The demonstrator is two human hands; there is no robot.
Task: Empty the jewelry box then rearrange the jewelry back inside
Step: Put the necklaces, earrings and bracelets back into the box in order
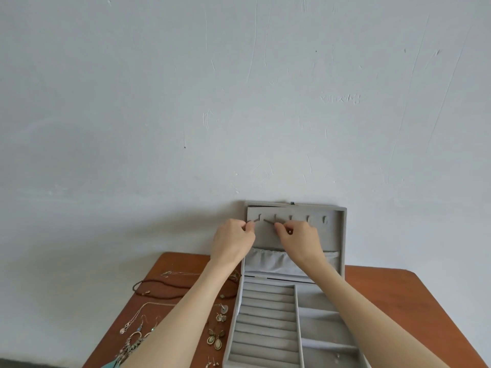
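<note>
A grey velvet jewelry box (342, 235) stands open on a brown table, its lid upright against the wall. Several small hooks run along the top of the lid. My left hand (233, 240) and my right hand (297, 239) are both raised to the lid. Each pinches one end of a thin dark necklace (268, 221) strung over the two leftmost hooks. The box's ring rolls (265, 325) and side compartments hold no jewelry that I can see.
Loose jewelry lies on the brown table (398, 288) left of the box: a dark beaded necklace (159, 284), thin chains, dangling earrings (215, 338) and small studs. A pale wall rises right behind the table. A grey elastic pocket (271, 261) spans the lid's lower part.
</note>
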